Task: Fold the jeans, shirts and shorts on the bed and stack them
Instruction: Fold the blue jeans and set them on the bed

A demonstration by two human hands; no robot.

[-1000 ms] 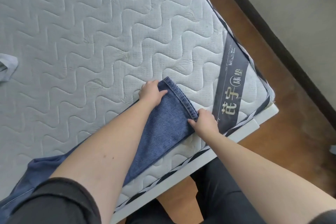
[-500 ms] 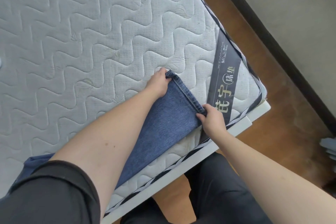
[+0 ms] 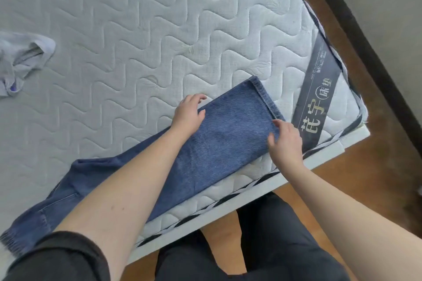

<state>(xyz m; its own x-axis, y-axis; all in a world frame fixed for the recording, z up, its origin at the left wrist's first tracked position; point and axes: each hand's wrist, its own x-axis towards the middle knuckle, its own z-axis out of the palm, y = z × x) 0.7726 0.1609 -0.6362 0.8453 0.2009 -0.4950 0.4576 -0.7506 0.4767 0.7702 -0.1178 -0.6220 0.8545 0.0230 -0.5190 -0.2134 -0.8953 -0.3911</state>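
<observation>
Blue jeans (image 3: 219, 143) lie flat along the near edge of the quilted mattress (image 3: 159, 29), one leg stretched toward the bed's right corner with its hem (image 3: 265, 96) lying straight. My left hand (image 3: 188, 113) rests on the far edge of that leg, thumb on the denim and fingers loosely bent over the mattress. At the near edge, just behind the hem, my right hand (image 3: 285, 141) lies on the leg with fingers spread. The waist end of the jeans (image 3: 45, 207) is rumpled at the lower left, partly hidden by my left arm.
A crumpled pale grey garment (image 3: 22, 59) lies at the left of the mattress. A dark label strip (image 3: 319, 102) crosses the bed's right corner. The white bed frame (image 3: 228, 212) runs below, with wooden floor (image 3: 376, 178) and a wall skirting to the right.
Both hands pinched the hem corners and drew the leg out toward the corner; now they have let go and lie further back on the leg, which is flat.
</observation>
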